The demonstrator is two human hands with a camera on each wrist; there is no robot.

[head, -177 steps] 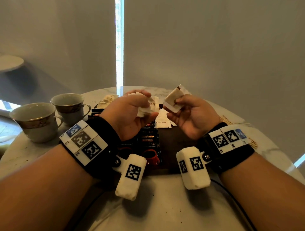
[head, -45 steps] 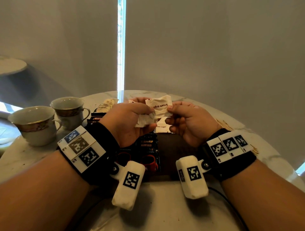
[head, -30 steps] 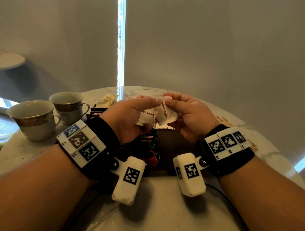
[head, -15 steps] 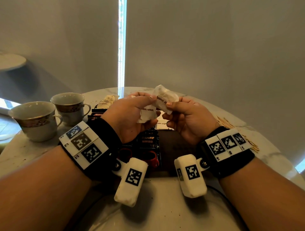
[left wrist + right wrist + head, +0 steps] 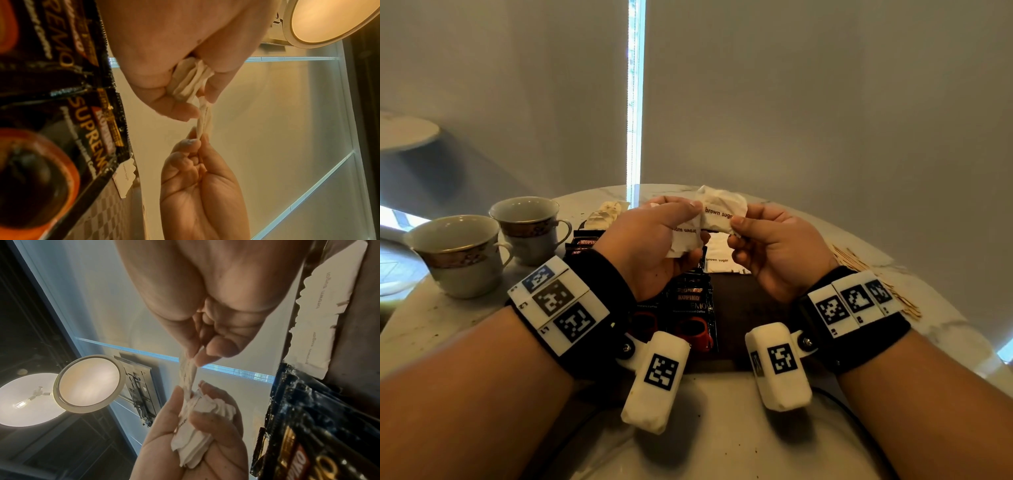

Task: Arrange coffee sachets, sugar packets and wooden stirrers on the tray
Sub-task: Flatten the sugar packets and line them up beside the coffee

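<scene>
round marble table point(image 5: 448, 318) in front of grey roller blinds, a thin strip of daylight running up the centre of the head view. dark tray point(image 5: 750, 308) sits at mid-frame, just below my hands.

my left hand point(image 5: 654, 246) is clenched around a bunch of white sugar packets point(image 5: 685, 240); in the left wrist view the bunch point(image 5: 189, 79) shows as several folded edges squeezed between palm and fingers. my right hand point(image 5: 774, 250) pinches one packet marked "brown sugar" point(image 5: 722, 212) between thumb and forefinger, held up above the tray at centre frame. the left thumb and forefinger also touch this packet's other end, so it spans the two hands.

on the tray: black coffee sachets point(image 5: 693, 301) at its left part, overlapping one another, and flat sugar packets point(image 5: 719, 257) beyond them, partly hidden by my hands. count of either: cannot tell.

wooden stirrers point(image 5: 876, 281) lie on the bare table at the right of the frame, off the tray. two cups point(image 5: 458, 253) stand at the left. a pale crumpled wrapper point(image 5: 606, 214) lies behind the tray, upper centre-left.
</scene>
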